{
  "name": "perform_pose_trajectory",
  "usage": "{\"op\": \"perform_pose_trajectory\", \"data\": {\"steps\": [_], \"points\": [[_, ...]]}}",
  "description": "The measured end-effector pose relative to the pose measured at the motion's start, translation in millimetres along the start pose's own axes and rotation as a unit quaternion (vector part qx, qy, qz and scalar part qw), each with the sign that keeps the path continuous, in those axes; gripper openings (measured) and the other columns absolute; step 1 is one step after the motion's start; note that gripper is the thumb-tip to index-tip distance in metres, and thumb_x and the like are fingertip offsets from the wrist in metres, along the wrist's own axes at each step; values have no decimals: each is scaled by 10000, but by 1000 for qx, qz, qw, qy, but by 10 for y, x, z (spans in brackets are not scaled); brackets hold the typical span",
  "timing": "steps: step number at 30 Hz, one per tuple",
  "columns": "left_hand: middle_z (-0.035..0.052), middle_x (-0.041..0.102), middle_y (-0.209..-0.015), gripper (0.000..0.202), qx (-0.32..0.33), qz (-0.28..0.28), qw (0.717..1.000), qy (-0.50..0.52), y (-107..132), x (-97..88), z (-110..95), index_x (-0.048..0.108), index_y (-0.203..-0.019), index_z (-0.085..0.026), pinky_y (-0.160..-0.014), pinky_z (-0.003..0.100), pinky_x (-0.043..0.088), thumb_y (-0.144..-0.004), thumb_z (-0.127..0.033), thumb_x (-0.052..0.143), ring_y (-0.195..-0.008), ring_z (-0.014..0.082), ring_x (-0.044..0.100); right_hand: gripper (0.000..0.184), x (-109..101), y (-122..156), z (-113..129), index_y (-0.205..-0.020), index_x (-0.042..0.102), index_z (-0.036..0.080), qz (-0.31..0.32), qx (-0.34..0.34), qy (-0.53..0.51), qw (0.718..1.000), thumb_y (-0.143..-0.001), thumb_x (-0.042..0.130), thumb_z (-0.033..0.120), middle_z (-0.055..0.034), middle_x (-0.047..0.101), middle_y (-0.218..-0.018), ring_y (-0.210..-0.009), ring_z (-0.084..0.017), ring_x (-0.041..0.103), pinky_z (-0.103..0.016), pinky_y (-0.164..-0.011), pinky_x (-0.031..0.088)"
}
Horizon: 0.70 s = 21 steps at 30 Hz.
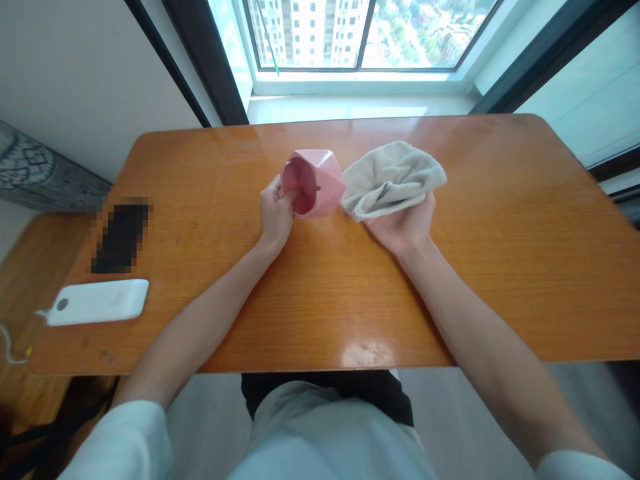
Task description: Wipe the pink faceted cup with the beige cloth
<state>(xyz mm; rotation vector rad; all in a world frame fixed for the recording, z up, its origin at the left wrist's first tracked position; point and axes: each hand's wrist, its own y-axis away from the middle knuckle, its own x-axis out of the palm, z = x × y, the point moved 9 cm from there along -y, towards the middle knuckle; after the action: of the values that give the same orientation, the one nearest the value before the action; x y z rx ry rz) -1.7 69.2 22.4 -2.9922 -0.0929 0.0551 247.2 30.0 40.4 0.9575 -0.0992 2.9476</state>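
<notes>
A glossy pink faceted vase (330, 183) is tipped on its side above the table, its round mouth turned toward the left. My left hand (277, 210) grips it by the rim, with the thumb at the opening and the other fingers mostly behind. Beside it, a crumpled light grey cloth (400, 175) rests in my right hand (407, 223), which is cupped beneath it palm up. The cloth hides most of the right fingers. Its left edge meets the far end of the vase; I cannot tell whether they press together.
Both hands are over a brown wooden table (500, 267). At its left lie a white power strip-like device (100, 301) with a cable and a blurred-out black rectangle (121, 239). Behind the table's far edge is a window (360, 40) with a sill.
</notes>
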Motion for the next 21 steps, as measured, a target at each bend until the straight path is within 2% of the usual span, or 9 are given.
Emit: {"op": "perform_pose_trajectory", "data": {"steps": [2, 5, 7, 11, 14, 16, 18, 21], "points": [[5, 750, -803, 280, 27, 24, 998, -58, 45, 41, -140, 777, -1028, -193, -685, 288, 494, -950, -449, 694, -781, 188, 698, 403, 57, 159, 61, -1016, 758, 395, -24, 31, 18, 999, -920, 658, 773, -11, 858, -1035, -1273, -313, 750, -495, -987, 674], [1, 741, -753, 260, 35, 70, 982, -170, 121, 115, -273, 840, -977, -176, -683, 291, 464, -909, -332, 643, -696, 170, 642, 436, 86, 232, 162, -1152, 756, 434, -9, 37, 20, 999, -929, 640, 790, 12, 861, -1193, -1318, -327, 725, -532, -1019, 655], [12, 761, -758, 298, 32, 93, 969, -228, 162, 154, -316, 874, -995, -179, -711, 307, 467, -914, -326, 628, -702, 179, 641, 469, -6, 209, 194, -1189, 754, 424, -4, 42, 11, 999, -936, 628, 798, 5, 862, -1225, -1345, -348, 705, -561, -1045, 635], [50, 837, -855, 350, 24, 103, 950, -293, 176, 180, -351, 908, -1087, -190, -748, 330, 496, -947, -353, 632, -771, 216, 707, 563, -308, 135, 216, -1101, 743, 333, -40, 46, -7, 998, -944, 577, 848, -45, 859, -1227, -1362, -368, 685, -604, -1126, 588], [78, 892, -999, 338, 9, 105, 944, -312, 128, 174, -345, 916, -1098, -191, -837, 346, 568, -949, -348, 657, -919, 258, 786, 734, -423, 102, 248, -1260, 725, 282, -41, 37, 91, 994, -974, 460, 904, -103, 804, -1425, -1431, -361, 657, -633, -1198, 532], [86, 905, -1062, 309, -13, 110, 939, -325, 84, 161, -311, 919, -1085, -195, -909, 367, 603, -928, -314, 681, -1017, 286, 817, 831, -447, 85, 301, -1453, 664, 272, -22, 13, 231, 973, -999, 399, 915, -132, 723, -1578, -1489, -359, 624, -657, -1219, 500], [87, 909, -1076, 288, -34, 112, 935, -334, 45, 147, -269, 922, -1073, -201, -965, 389, 620, -913, -284, 697, -1070, 302, 829, 865, -460, 69, 363, -1604, 576, 261, -3, -14, 368, 930, -1032, 408, 887, -162, 655, -1666, -1511, -372, 611, -683, -1223, 479], [84, 909, -1110, 287, -46, 107, 936, -332, 4, 144, -227, 918, -1106, -207, -1022, 402, 629, -902, -263, 724, -1105, 302, 831, 869, -553, 52, 482, -1702, 503, 218, -21, -26, 469, 882, -1080, 441, 821, -218, 673, -1635, -1456, -401, 663, -696, -1203, 479]]}}
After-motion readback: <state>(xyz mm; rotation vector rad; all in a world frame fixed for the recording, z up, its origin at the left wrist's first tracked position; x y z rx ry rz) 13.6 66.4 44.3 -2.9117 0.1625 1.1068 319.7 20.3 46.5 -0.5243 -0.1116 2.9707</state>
